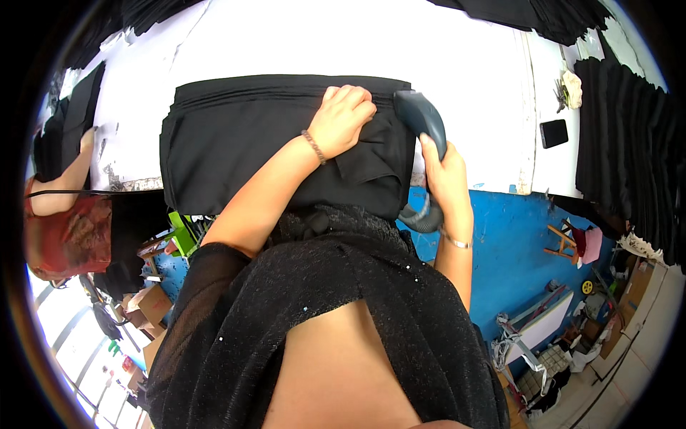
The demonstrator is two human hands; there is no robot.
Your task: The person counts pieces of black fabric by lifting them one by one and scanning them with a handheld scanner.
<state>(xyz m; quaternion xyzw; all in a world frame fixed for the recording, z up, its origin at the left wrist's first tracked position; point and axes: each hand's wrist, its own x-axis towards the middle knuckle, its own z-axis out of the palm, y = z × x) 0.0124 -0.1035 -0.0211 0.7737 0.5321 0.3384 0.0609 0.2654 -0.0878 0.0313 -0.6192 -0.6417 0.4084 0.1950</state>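
Note:
A stack of folded black fabric [236,145] lies along the front edge of the white table, several layers showing at its far side, with part of it overhanging the edge. My left hand [345,118] rests on the stack near its far edge, fingers curled down. Its fingertips are hidden, so I cannot tell whether they pinch the cloth. My right hand [447,171] grips a dark blue-grey hand-held device [423,118] by its handle. The device's broad head lies at the right end of the stack. A ribbed dark hose or cord [426,219] hangs below that hand.
The white table [477,69] also bears a black phone-like object [553,133] and a pale cloth scrap [572,89] at right. Black fabric piles [621,134] stand on the right. Another person [69,225] works at far left. A small wooden stool [563,241] stands on the blue floor [493,257].

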